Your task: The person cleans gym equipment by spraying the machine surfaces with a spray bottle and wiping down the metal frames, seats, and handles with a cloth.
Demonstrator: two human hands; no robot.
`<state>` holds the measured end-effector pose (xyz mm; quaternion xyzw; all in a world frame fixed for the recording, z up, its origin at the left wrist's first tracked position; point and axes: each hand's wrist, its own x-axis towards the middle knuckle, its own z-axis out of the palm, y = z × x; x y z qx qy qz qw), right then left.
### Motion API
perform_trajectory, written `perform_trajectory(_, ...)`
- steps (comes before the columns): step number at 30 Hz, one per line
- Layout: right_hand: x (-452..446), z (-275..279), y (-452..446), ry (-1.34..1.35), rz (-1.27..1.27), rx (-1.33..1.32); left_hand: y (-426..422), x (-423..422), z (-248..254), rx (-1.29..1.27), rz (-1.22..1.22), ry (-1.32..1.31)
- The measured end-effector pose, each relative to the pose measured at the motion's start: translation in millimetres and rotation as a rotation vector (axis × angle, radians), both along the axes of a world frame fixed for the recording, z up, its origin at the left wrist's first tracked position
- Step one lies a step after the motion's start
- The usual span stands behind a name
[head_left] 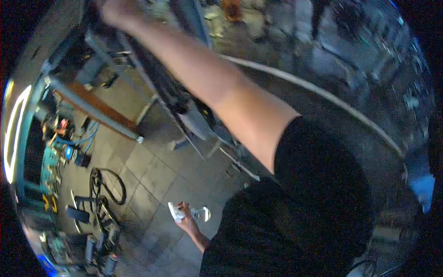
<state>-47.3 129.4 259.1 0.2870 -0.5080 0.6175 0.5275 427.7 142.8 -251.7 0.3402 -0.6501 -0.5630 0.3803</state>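
Low in the head view, my left hand [187,222] is closed around a spray bottle [203,213] with a white trigger head and a clear body. The bottle lies sideways in the picture, over the tiled floor. My right arm reaches across to the upper left. At its end, my right hand [112,13] is blurred at the top edge, close to a dark part of a grey metal frame [94,115]. Its fingers cannot be made out, nor whether they touch the frame.
A brown panel [104,108] runs along the frame. A black looped hose or cable [121,187] and dark equipment [108,217] stand on the floor [157,184]. A pale curved strip [318,90] crosses the upper right. Something blue [423,191] is at far right.
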Motion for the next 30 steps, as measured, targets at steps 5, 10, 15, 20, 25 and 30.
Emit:
perform_trajectory(5,42,-245,-23,-0.499,0.486,0.394,-16,14,-31,0.101,-0.219,-0.027)
perform_trajectory(10,25,-363,-43,-0.565,0.472,0.388,-7,21,-26,0.054,-0.348,-0.183)
perform_trajectory(15,123,-430,77,-1.058,0.823,0.232,-33,40,-48,0.180,-0.454,-0.149)
perform_trajectory(20,192,-547,222,-1.241,1.217,-0.422,-14,16,-19,-0.009,-0.668,-0.354)
perform_trajectory(25,265,-525,439,-1.155,1.046,-1.006,47,-63,2,-0.008,-0.833,-0.299)
perform_trajectory(30,307,-500,589,-0.840,0.438,-1.354,126,-181,-50,0.022,-1.066,-0.236)
